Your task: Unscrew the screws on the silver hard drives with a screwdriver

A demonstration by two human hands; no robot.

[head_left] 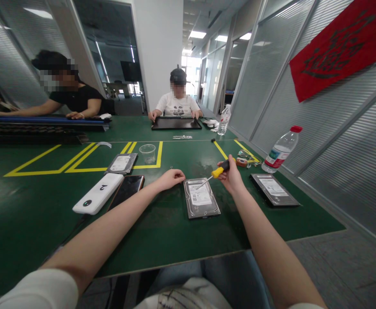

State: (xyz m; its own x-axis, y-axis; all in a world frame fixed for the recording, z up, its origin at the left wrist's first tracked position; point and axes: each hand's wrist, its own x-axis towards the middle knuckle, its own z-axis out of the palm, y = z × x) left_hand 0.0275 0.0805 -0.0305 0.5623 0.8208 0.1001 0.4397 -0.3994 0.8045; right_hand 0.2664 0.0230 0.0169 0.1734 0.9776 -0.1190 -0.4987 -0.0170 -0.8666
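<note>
A silver hard drive (201, 199) with a white label lies flat on the green table (162, 240) in front of me. My left hand (172, 178) rests at its upper left corner with the fingers closed together; whatever they pinch is too small to make out. Above the drive's right side, my right hand (230, 175) grips a yellow and black screwdriver (218, 172). Its shaft slants down to the left, with the tip over the drive's label. Whether the tip touches the label cannot be told.
Another drive (274, 190) and a water bottle (281, 150) are at the right. Left are a white power bank (98, 194), a phone (127, 190), a third drive (121, 163) and a plastic cup (148, 153). Two people work across the table, one at a black panel (176, 123).
</note>
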